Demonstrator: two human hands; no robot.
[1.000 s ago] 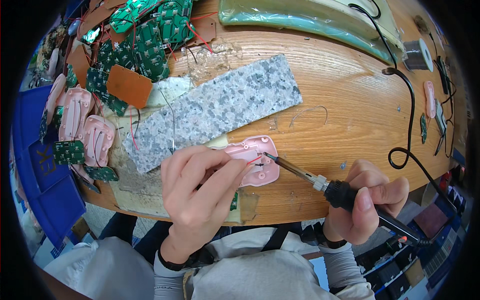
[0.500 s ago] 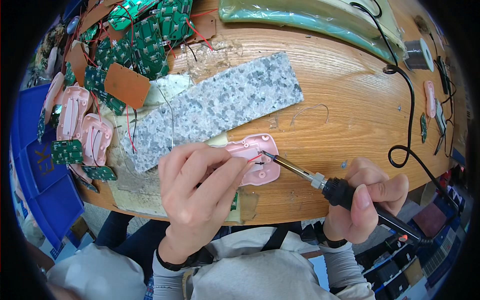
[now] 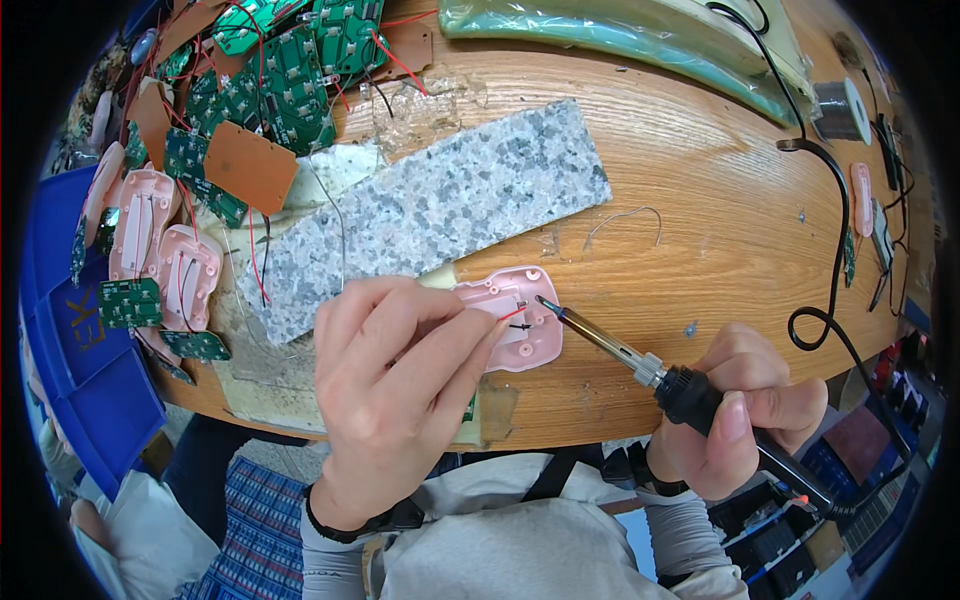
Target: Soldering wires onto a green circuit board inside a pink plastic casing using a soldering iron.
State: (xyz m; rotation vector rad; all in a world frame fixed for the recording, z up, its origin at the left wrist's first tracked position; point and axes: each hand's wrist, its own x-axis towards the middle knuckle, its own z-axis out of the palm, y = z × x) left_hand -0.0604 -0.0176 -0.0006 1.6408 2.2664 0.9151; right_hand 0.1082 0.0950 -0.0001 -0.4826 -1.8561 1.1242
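Observation:
My left hand (image 3: 395,375) presses down on a pink plastic shell (image 3: 520,325) at the front edge of the wooden table (image 3: 700,230), its fingertips pinching a thin red wire at the shell. My right hand (image 3: 740,420) grips the black handle of a soldering iron (image 3: 625,350). The iron's metal tip touches the shell's inside near its upper right. A black cord (image 3: 835,260) runs from the iron across the table to the right.
A grey speckled stone slab (image 3: 440,215) lies just behind the shell. Green circuit boards (image 3: 270,75) and brown boards with red wires pile at the back left. More pink shells (image 3: 165,255) lie at the left, beside blue bins (image 3: 80,340). A solder spool (image 3: 840,100) stands at the back right.
The iron's tip has shifted slightly along the pink shell. Both hands stay in nearly the same place.

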